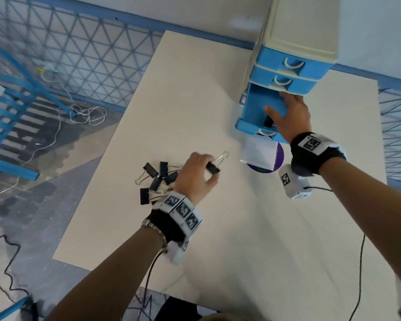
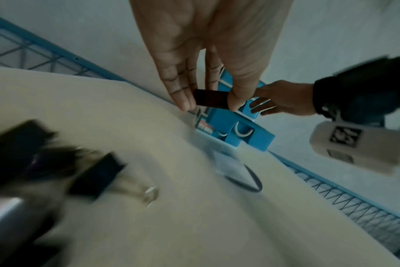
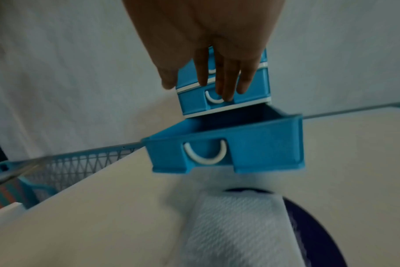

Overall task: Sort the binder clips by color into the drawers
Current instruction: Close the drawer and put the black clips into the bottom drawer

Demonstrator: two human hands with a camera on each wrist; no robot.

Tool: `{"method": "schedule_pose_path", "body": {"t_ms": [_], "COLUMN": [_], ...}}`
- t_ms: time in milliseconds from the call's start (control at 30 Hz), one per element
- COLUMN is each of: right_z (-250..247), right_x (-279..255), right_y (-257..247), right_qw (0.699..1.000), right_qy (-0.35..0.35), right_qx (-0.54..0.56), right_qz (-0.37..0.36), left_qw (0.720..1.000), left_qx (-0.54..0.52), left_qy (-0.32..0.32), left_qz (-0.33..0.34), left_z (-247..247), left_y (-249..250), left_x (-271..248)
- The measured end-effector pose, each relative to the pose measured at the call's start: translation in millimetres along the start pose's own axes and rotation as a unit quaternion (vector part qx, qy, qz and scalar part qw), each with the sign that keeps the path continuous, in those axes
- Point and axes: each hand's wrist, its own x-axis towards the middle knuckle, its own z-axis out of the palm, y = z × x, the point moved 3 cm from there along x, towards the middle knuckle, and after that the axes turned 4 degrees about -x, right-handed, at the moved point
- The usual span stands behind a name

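Observation:
My left hand [image 1: 209, 172] pinches a black binder clip [image 1: 213, 168] between thumb and fingers, its silver handles pointing away; the left wrist view shows the same pinch on the clip [image 2: 211, 99]. Several more black clips [image 1: 156, 179] lie in a pile just left of that hand. The blue drawer unit [image 1: 294, 42] stands at the far right with its bottom drawer [image 1: 255, 105] pulled out. My right hand [image 1: 281, 108] hovers over this drawer with fingers straight and spread, holding nothing. A small dark thing [image 1: 268, 121] lies in the drawer under the palm.
A white textured packet [image 1: 258, 150] rests on a purple disc [image 1: 279, 156] right in front of the open drawer [image 3: 226, 151]. The two upper drawers [image 1: 287, 75] are closed. The cream board [image 1: 241, 228] ends at a blue mesh fence [image 1: 79, 54] beyond it.

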Motion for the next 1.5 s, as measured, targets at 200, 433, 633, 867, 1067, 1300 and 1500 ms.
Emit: {"method": "schedule_pose_path", "body": {"t_ms": [200, 433, 633, 867, 1067, 1300, 1500], "right_z": [15.2, 46.8, 103.2, 146.0, 157.3, 151.1, 129.3], "right_x": [-59.4, -112.0, -125.2, -138.3, -135.2, -131.2, -144.6], "right_y": [13.4, 25.5, -25.5, -95.4, -97.5, -80.2, -79.8], "right_qw": [0.994, 0.994, 0.960, 0.914, 0.911, 0.935, 0.950], "right_qy": [0.067, -0.069, -0.231, -0.289, -0.294, -0.284, -0.268], "right_qx": [0.082, 0.047, -0.013, -0.115, -0.160, -0.106, -0.008], "right_qz": [-0.037, -0.070, -0.157, -0.259, -0.242, -0.181, -0.159], "left_qw": [0.999, 0.988, 0.993, 0.977, 0.956, 0.927, 0.930], "left_qx": [-0.048, -0.147, -0.067, 0.165, 0.246, 0.317, 0.301], "left_qy": [-0.002, 0.026, 0.083, -0.064, -0.152, -0.193, -0.204], "left_qz": [0.003, -0.033, -0.042, -0.115, -0.051, -0.050, -0.056], "left_z": [23.4, 34.1, -4.5, -45.3, -40.9, -29.3, -21.3], "left_y": [61.1, 64.3, -17.8, -94.8, -100.1, -97.0, -86.4], "left_x": [88.5, 110.8, 34.2, -25.5, -12.7, 9.6, 18.0]}}
